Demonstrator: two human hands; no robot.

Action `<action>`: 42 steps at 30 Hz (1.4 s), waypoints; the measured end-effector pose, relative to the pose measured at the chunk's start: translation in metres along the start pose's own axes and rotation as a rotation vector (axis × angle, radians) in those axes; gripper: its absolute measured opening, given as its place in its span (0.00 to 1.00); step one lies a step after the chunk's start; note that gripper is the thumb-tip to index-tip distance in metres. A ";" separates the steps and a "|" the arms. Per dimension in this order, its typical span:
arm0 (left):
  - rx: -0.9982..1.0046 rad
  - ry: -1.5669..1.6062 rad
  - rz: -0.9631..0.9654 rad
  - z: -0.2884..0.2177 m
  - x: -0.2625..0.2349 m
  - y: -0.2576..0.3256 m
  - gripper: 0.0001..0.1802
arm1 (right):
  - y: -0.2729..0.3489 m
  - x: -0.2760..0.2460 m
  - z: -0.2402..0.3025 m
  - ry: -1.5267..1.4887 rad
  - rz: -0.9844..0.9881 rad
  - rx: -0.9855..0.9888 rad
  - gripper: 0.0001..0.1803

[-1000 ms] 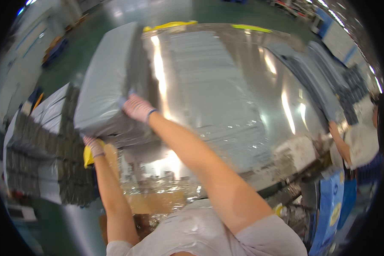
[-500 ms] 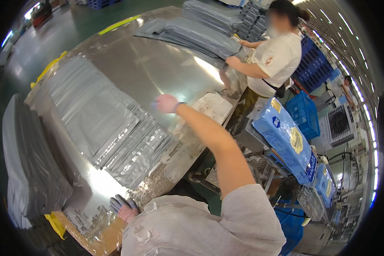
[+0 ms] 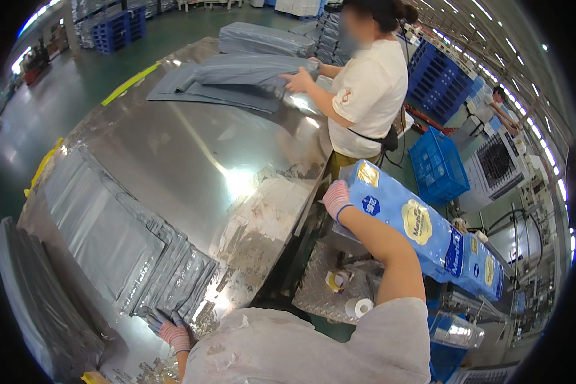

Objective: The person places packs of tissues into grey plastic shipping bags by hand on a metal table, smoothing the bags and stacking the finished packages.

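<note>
1. left hand [image 3: 173,333], in a striped glove: grip loosely spread, fingers at the near end of the flat grey stack [image 3: 105,227]; whether they press on it cannot be told.
2. right hand [image 3: 336,200], likewise gloved: on the nearer end of the long blue package [image 3: 397,217]; whether the grip pinches it cannot be told (the fingertips are hidden).
3. the flat grey stack: layered on the metal counter [image 3: 166,150], at its left.
4. the long blue package: right of the counter.
5. co-worker [image 3: 371,96]: hands at grey sheets [image 3: 243,69].
</note>
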State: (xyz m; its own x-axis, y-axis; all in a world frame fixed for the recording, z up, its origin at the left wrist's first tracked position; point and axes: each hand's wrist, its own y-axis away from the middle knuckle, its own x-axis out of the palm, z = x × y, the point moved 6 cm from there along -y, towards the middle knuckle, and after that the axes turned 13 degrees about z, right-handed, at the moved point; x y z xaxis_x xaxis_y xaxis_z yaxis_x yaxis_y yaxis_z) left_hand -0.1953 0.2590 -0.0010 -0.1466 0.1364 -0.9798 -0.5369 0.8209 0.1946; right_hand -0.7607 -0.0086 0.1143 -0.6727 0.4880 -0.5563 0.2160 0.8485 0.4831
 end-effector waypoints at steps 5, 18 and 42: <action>-0.337 0.141 0.242 0.052 0.071 0.002 0.40 | -0.003 -0.057 0.025 0.125 -0.044 -0.457 0.09; 0.250 0.769 0.009 -0.136 -0.038 0.032 0.32 | 0.170 -0.313 0.276 0.362 -0.566 -1.303 0.13; -0.061 0.906 0.044 -0.073 -0.058 0.026 0.34 | 0.070 -0.216 0.295 -0.985 0.057 -0.853 0.27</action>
State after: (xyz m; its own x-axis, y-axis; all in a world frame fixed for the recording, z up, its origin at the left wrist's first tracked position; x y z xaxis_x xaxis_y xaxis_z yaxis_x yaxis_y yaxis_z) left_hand -0.2617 0.2323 0.0642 -0.7510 -0.3424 -0.5646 -0.5548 0.7909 0.2582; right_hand -0.3910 0.0057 0.0688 0.1996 0.7718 -0.6037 -0.5321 0.6027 0.5946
